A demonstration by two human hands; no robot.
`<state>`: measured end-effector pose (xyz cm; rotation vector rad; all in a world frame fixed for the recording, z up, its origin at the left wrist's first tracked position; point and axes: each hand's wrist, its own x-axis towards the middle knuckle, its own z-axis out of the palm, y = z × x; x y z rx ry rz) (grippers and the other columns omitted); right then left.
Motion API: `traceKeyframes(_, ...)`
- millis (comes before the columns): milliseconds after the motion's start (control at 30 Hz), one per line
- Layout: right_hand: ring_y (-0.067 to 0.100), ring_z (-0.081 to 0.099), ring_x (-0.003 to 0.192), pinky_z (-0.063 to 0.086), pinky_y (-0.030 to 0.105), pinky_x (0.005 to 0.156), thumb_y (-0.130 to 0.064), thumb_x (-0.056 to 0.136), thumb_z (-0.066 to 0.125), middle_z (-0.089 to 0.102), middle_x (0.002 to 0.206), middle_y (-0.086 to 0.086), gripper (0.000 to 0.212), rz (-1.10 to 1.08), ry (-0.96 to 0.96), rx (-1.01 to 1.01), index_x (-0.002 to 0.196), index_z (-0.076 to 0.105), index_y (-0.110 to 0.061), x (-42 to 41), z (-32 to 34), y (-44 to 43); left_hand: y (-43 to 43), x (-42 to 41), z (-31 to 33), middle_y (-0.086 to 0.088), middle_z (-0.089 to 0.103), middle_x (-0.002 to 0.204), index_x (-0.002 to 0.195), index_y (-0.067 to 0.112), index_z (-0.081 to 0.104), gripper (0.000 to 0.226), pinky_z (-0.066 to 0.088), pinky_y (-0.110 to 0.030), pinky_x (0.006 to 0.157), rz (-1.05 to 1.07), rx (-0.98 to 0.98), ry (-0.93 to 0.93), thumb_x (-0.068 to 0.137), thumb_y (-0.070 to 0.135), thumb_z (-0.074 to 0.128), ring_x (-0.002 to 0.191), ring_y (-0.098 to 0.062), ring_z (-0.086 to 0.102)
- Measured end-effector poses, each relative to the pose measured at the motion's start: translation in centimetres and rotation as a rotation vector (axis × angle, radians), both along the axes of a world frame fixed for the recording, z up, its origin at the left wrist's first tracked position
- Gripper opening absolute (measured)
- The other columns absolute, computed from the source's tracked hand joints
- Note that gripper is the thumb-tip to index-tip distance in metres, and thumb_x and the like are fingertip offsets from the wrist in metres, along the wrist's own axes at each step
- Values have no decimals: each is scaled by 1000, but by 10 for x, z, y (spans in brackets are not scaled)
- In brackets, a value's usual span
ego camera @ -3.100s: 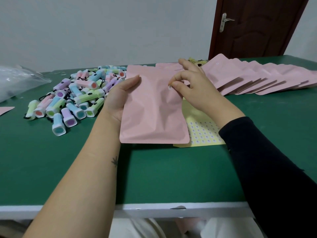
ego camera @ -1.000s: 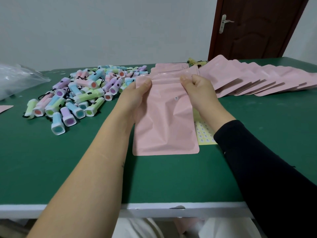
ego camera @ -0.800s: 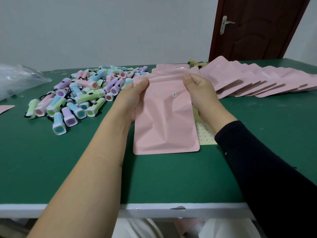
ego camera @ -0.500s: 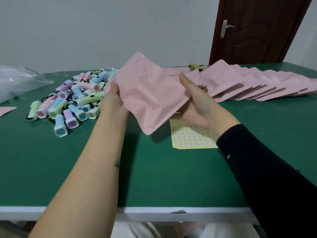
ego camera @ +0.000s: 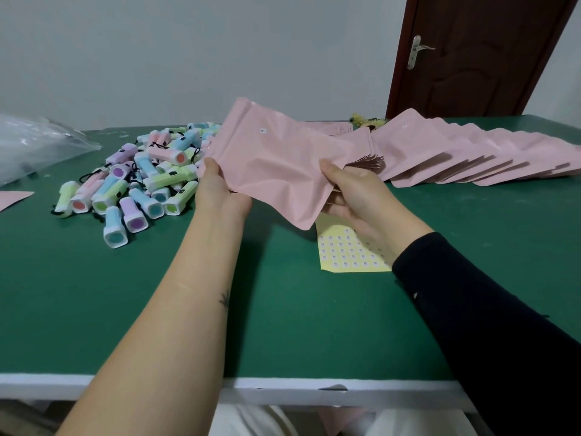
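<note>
A pink pouch (ego camera: 276,165) with a small white round sticker near its top is held tilted above the green table (ego camera: 157,303). My left hand (ego camera: 220,193) grips its left lower edge, thumb on top. My right hand (ego camera: 355,196) grips its right edge, thumb on top and fingers underneath. A yellow sticker sheet (ego camera: 345,250) lies on the table below my right hand. A pile of pastel toy flashlights (ego camera: 141,180) lies to the left.
A fanned row of pink pouches (ego camera: 471,155) runs along the back right. A clear plastic bag (ego camera: 34,146) sits at the far left, with a pink pouch corner (ego camera: 12,198) below it. A brown door (ego camera: 478,55) stands behind. The table's white front edge (ego camera: 314,393) is close to me.
The pouch lay flat on the table with both hands at its top; both hands have since lifted it, tilted it leftward and uncovered the sticker sheet.
</note>
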<state>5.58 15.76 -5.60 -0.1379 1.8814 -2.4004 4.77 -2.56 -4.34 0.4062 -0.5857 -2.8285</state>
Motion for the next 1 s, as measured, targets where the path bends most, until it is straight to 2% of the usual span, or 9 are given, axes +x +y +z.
traceKeyframes(100,23,71,97,59,37,85,-20,93,66,74,103,11,27,-94,-10,-13,104,65,5,0,1,2,4,0,2,-14,72,87,95,4,65,22,58,-44,67,-45,-48,28,99,25,59,81,-30,69)
traceKeyframes(200,26,70,101,57,40,90,-15,92,66,73,105,11,11,-148,6,-36,92,68,-5,1,2,2,17,1,1,-12,75,86,98,3,67,10,59,-43,80,-170,-178,15,92,10,67,80,-26,72)
traceKeyframes(367,25,70,100,58,35,86,-9,90,67,73,106,10,6,-227,65,-44,95,71,-11,3,4,4,34,7,-1,-11,76,84,96,4,67,8,61,-39,72,-260,-236,60,92,12,68,73,-23,75)
traceKeyframes(533,17,64,82,58,27,73,-7,91,66,68,89,6,9,-300,115,18,87,69,-14,3,6,5,37,8,0,-13,76,85,98,3,67,8,62,-40,69,-257,-168,85,91,7,67,72,-25,75)
traceKeyframes(633,22,70,89,61,33,76,-11,92,65,73,98,8,4,-257,70,-7,93,68,-10,3,5,5,37,9,0,-13,76,84,96,2,67,7,61,-42,73,-247,-164,84,91,7,67,72,-26,75)
traceKeyframes(767,27,71,97,61,31,75,-17,92,67,73,105,14,22,-196,-3,16,102,66,3,3,2,4,35,8,-2,-13,76,86,101,2,67,11,61,-43,76,-211,-151,64,91,7,67,75,-26,75)
traceKeyframes(867,24,67,84,60,24,65,-12,92,65,71,89,12,12,-267,104,127,85,67,-3,3,4,5,35,9,-2,-15,76,87,102,2,66,12,62,-43,68,-231,-121,71,91,6,67,73,-28,75)
traceKeyframes(933,27,65,81,61,34,73,-12,92,65,67,86,15,11,-322,164,218,84,68,-5,4,6,6,36,10,-1,-14,76,90,101,3,66,11,62,-42,66,-267,-125,86,91,5,67,74,-26,75)
traceKeyframes(1000,38,67,92,57,48,84,-12,92,65,68,98,24,13,-364,194,258,92,69,0,4,7,7,37,10,-1,-14,76,92,100,3,66,9,62,-41,70,-295,-141,95,91,4,65,77,-25,75)
